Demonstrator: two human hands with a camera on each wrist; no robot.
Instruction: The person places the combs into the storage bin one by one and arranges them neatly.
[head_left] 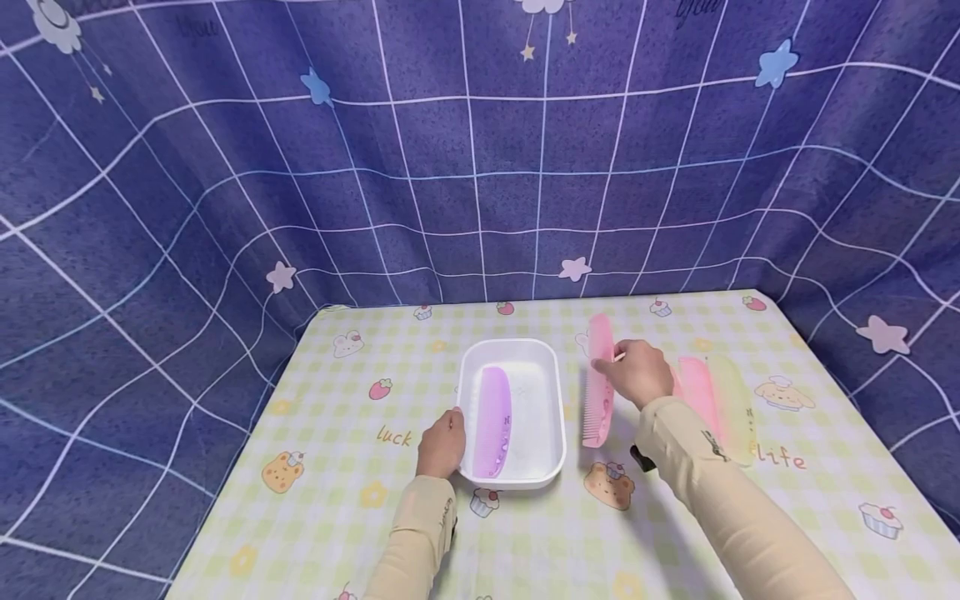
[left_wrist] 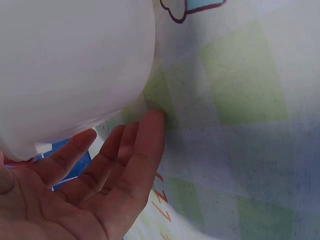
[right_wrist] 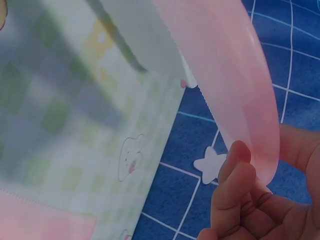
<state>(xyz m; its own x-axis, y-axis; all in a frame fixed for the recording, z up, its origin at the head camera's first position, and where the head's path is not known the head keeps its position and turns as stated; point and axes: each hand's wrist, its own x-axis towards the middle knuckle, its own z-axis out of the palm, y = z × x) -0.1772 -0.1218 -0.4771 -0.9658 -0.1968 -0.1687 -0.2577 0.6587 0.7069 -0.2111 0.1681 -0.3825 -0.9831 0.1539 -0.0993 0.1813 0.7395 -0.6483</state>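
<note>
A white plastic tray [head_left: 562, 433] stands on the table with a purple comb [head_left: 492, 421] lying lengthwise inside. My left hand [head_left: 442, 442] is at the tray's left side. In the left wrist view, the loosely bent fingers [left_wrist: 145, 150] lie close along the outer wall of the white tray [left_wrist: 75, 60], their tips low by the tablecloth. To the right of the tray, my right hand [head_left: 641, 371] pinches a pink comb [head_left: 598, 383] between thumb and fingers. The right wrist view has this pink comb [right_wrist: 235, 65] raised, its teeth facing left.
Right of my right hand, another pink comb [head_left: 699, 392] and a pale yellow-green comb [head_left: 731, 408] lie side by side, partly behind the forearm. A checked cloth [head_left: 322, 483] covers the table. Blue grid-patterned fabric [head_left: 510, 200] hangs behind and at both sides.
</note>
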